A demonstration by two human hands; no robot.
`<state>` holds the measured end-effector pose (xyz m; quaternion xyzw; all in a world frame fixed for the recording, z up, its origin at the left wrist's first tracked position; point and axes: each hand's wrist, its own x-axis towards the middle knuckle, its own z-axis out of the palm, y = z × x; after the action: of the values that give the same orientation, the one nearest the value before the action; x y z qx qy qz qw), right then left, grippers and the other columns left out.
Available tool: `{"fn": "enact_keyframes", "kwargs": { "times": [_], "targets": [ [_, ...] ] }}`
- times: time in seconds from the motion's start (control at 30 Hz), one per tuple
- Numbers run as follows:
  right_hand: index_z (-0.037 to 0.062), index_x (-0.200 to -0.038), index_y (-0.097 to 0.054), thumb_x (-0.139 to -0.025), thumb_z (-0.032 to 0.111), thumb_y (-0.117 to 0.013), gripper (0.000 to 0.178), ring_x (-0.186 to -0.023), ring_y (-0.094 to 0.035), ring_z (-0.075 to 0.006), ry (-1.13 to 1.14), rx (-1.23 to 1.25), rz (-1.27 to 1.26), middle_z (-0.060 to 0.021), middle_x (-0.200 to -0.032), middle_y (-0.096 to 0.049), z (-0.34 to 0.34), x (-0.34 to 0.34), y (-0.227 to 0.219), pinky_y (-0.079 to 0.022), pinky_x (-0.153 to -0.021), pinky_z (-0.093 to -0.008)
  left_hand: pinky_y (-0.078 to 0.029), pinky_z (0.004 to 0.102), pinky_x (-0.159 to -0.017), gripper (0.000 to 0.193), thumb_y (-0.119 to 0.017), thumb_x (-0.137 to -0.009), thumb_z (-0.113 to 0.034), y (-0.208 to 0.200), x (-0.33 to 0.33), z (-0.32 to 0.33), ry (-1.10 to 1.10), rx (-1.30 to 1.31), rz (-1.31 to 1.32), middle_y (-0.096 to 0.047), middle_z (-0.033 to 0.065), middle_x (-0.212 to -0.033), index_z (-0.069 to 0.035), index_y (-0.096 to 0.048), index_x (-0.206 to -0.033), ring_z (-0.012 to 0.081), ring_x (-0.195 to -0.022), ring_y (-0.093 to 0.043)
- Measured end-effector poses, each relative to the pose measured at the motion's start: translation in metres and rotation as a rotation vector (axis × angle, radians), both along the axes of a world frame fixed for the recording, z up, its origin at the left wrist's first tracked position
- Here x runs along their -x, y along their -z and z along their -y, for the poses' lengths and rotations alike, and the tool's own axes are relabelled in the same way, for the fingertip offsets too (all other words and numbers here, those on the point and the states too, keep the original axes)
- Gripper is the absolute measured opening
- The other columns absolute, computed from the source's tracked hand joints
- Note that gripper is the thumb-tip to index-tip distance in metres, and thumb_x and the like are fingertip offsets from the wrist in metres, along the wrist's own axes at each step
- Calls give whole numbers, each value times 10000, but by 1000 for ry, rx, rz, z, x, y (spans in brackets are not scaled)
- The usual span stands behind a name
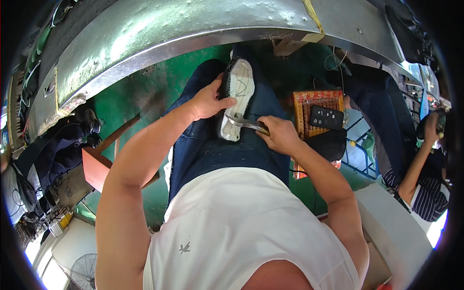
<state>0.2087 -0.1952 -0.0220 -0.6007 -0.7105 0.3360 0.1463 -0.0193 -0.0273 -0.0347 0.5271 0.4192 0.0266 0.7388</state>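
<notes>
Shoe (243, 79) between both hands (208, 101) (281, 136), against the left

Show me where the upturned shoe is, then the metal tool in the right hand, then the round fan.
Shoe (241, 94): head view, on the middle of its pale sole.
Metal tool (249, 124): head view, on its shaft.
Fan (85, 270): head view, on its wire guard.

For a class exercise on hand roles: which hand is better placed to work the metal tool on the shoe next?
Probably the right hand: it holds the metal tool, whose head is over the shoe. The left hand seems occupied holding the shoe, thumb on its pale underside.
</notes>
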Motion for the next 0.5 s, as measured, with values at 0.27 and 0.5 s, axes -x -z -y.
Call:
{"fn": "enact_keyframes", "kwargs": {
  "times": [0.27,0.5],
  "targets": [
    [23,-1043,-680,-890,248,-730,276,-792,-698,-257,106,684,-214,-145,-848,-705,12,-34,-7,-522,-711,-386,-289,400,-1184,996,-684,-936,-320,-3,-7,63,115,-377,-316,-200,312,-1608,-101,6,-1621,389,-1496,-268],
    [-10,-1035,-659,-933,247,-677,277,-713,-678,-154,39,967,-353,-77,-799,-681,0,-52,-27,-511,-554,-322,-156,364,-1221,978,-643,-962,-184,21,5,88,-97,-352,-71,-42,192,-1657,-128,78,-1622,294,-1538,-96]
  ]
}}
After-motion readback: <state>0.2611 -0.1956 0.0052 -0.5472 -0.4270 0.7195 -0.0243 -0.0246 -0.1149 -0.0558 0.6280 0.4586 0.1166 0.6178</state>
